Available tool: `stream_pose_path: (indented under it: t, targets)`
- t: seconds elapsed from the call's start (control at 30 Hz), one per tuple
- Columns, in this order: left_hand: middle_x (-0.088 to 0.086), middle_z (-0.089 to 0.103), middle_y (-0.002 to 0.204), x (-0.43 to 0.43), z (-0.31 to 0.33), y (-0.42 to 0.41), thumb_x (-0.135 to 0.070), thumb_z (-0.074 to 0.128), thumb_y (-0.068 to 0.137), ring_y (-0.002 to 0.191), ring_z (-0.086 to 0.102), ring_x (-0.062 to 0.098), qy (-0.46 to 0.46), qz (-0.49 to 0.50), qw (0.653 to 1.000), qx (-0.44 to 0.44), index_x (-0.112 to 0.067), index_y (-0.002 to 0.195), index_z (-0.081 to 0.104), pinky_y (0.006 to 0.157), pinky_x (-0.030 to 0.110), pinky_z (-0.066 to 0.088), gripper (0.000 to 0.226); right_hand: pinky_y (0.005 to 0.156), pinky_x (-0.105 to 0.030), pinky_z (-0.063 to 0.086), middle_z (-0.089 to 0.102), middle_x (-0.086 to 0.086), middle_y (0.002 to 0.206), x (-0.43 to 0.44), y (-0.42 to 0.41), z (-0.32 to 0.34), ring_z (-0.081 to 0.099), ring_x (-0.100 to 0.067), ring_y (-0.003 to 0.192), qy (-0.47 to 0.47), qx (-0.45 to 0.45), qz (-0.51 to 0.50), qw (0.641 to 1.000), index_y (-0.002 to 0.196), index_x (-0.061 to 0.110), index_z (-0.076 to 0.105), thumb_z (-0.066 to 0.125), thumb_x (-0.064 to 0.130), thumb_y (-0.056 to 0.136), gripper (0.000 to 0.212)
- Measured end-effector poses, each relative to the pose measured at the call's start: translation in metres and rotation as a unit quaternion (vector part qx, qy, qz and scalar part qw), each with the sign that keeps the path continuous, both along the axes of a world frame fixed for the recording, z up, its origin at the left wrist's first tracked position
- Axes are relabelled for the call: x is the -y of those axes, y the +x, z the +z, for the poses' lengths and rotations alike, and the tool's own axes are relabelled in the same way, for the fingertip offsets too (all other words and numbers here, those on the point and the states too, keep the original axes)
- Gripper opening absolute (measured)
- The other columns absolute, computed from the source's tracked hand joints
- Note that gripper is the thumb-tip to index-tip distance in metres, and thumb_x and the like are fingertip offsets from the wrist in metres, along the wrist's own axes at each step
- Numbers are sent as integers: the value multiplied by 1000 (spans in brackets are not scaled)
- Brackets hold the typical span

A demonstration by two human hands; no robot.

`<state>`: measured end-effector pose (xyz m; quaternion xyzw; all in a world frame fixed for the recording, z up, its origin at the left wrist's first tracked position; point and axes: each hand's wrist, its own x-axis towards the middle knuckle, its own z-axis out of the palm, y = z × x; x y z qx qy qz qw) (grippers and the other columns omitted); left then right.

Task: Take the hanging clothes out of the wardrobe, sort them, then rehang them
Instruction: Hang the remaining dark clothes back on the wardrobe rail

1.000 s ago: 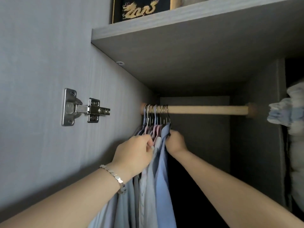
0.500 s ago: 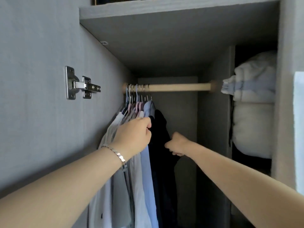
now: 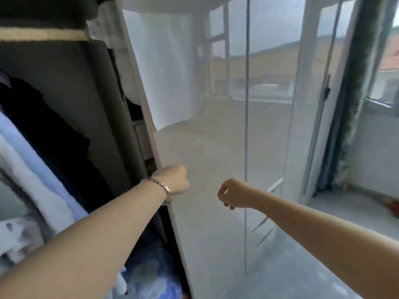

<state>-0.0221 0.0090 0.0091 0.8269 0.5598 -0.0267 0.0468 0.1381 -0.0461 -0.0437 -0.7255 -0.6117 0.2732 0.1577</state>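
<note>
With both hands loosely curled on nothing, the left hand [image 3: 177, 179] level with the wardrobe's front edge and the right hand [image 3: 234, 195] out before the closed door [image 3: 205, 169], the clothes [image 3: 38, 152] hang untouched under the rail [image 3: 43, 35], and a blind reach back could drag several off at once.
</note>
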Motion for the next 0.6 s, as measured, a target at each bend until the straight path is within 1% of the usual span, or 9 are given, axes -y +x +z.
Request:
stream_pose_path:
  t: [0.03,0.07,0.1,0.13,0.2,0.3,0.47,0.53,0.6]
  targets:
    - [8,65,90,11,-11,30,-19,45,85,89,63,27,0,-30,1000,-2,-9,98,63,69,25,42,24,51,-16,41,64,-10,81,25,31,-15,51,-9,50,-4,23,-31,999,106,-1,62,43,9,93,25]
    - [9,67,95,25,-21,60,-20,45,85,94,63,28,-4,-61,998,-2,-10,98,63,72,26,42,24,57,-17,45,66,-14,96,51,61,-28,54,-13,61,-12,48,-61,997,110,1,62,42,12,93,29]
    - [10,67,100,42,-31,91,-20,44,86,98,62,29,-10,-90,996,-1,-11,99,62,75,27,43,23,69,-23,49,64,-14,108,79,89,-38,58,-20,76,-23,72,-89,993,113,4,62,41,14,93,30]
    - [10,67,104,62,-41,122,-20,44,87,100,61,29,-20,-122,992,-2,-13,99,61,77,27,43,22,80,-28,49,62,-14,115,110,115,-48,60,-26,92,-31,88,-118,989,114,5,61,41,16,94,31]
    - [10,65,106,106,-63,187,-20,45,88,100,60,29,-36,-195,980,-2,-16,94,61,79,29,43,17,88,-32,47,61,-14,118,172,168,-69,58,-31,106,-43,104,-170,979,114,6,61,40,17,94,31]
    - [8,65,105,177,-96,278,-20,44,88,98,60,28,-51,-304,951,-3,-18,88,59,77,29,43,15,87,-33,48,62,-12,118,268,233,-99,58,-32,107,-68,104,-261,957,113,10,63,41,17,93,31]
    - [3,63,112,307,-155,411,-22,41,91,103,58,26,-78,-432,898,-5,-18,102,62,78,28,43,24,93,-31,47,64,-8,118,443,318,-162,58,-28,112,-123,40,-417,899,111,13,66,43,14,89,32]
    - [3,62,114,358,-177,453,-22,40,92,104,58,25,-86,-475,876,-14,-18,105,62,74,26,39,26,85,-29,46,64,-7,116,512,341,-183,60,-26,109,-153,23,-465,872,108,14,65,44,14,88,29]
    - [3,61,116,403,-197,487,-22,40,93,105,57,25,-105,-512,852,-31,-18,107,62,75,25,38,26,67,-28,42,64,-9,98,573,356,-201,61,-26,90,-183,-3,-500,847,94,10,65,42,13,92,23]
